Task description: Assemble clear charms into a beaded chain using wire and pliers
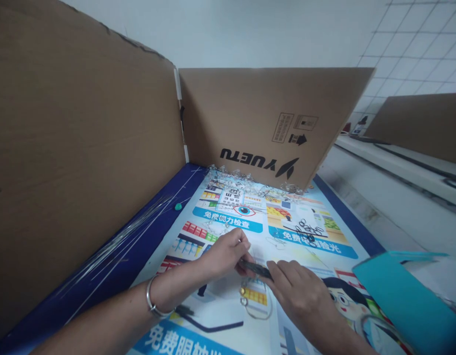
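My right hand (300, 288) is closed around a dark, narrow tool (258, 269), perhaps pliers; its grip hides most of it. The tool's far end points left to the fingers of my left hand (231, 251). That hand is closed in a pinch, and what lies between its fingers is too hidden to name. Just below the tool, a thin curved wire (258, 316) shows, with small gold-coloured round pieces (243, 296) beside its left end. A silver bangle (150, 298) circles my left wrist.
Long thin wires (128, 231) lie along the left edge. Clear, glinting bits (246, 183) line the foot of the cardboard panel (228, 108). Black loops (307, 230) rest on the printed sheet (209, 301). A teal folded piece (405, 291) stands at right, a green lump (178, 206) at left.
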Demonstrator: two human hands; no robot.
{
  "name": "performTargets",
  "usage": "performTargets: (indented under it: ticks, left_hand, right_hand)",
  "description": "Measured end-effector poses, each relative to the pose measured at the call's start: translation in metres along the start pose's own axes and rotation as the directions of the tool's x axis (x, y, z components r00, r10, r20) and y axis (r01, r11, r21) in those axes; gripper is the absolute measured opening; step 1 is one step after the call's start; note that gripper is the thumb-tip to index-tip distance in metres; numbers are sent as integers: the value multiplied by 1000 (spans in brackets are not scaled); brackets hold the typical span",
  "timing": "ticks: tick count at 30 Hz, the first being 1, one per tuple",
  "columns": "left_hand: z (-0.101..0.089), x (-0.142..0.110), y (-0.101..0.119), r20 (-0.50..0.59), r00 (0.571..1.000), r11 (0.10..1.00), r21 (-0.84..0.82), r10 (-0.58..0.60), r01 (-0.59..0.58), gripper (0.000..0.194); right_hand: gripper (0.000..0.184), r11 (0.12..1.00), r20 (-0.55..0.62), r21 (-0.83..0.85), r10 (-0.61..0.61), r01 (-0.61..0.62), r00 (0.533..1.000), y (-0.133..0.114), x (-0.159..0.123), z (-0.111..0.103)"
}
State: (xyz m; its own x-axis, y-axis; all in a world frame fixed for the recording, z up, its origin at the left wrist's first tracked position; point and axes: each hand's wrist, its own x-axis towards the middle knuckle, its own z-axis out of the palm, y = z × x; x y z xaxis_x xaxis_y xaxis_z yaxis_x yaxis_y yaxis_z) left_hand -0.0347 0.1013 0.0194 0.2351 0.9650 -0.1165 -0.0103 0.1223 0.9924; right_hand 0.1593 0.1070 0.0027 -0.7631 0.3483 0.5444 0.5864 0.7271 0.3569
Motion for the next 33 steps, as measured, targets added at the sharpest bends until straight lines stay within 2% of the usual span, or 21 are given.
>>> performTargets:
  ticks: [7,10,14,16,19,21,23,26,29,33]
  left_hand:
    - [-1,-1,4,-17,999,992,119,44,-41,18]
    - [0,-2,4,-18,999,990,139,43,-40,19]
    - [0,-1,3,-8,999,984,174,42,-40,17]
    - [-5,1,5,-13,999,975,219,39,-35,16]
    - [-23,7,8,-33,999,946,324,23,-11,14]
    - [-42,10,10,-48,999,887,462,25,0,11]
    - [-60,13,10,-40,998,765,644,43,-7,8]
    - [-78,15,8,3,1000,600,800,17,-12,6]
    - [-81,15,6,80,996,464,884,-49,-48,10]
    - [-73,11,8,102,991,340,938,-92,-65,14]
  right_hand:
    - [32,988,102,111,100,-111,990,-4,-1,4]
    - [38,958,173,187,185,-216,967,-5,0,3]
    - [35,915,266,272,225,-297,937,-5,2,4]
    - [31,906,243,301,228,-297,943,-5,1,8]
    - [24,898,128,350,236,-266,963,-4,-4,20]
    - [21,885,64,385,256,-261,965,-2,-9,29]
    - [20,864,27,422,292,-276,956,-1,-13,36]
    - [19,810,61,485,346,-331,936,2,-15,40]
    - [18,721,129,555,418,-415,899,5,-13,39]
    - [19,524,240,641,556,-560,796,10,-7,33]
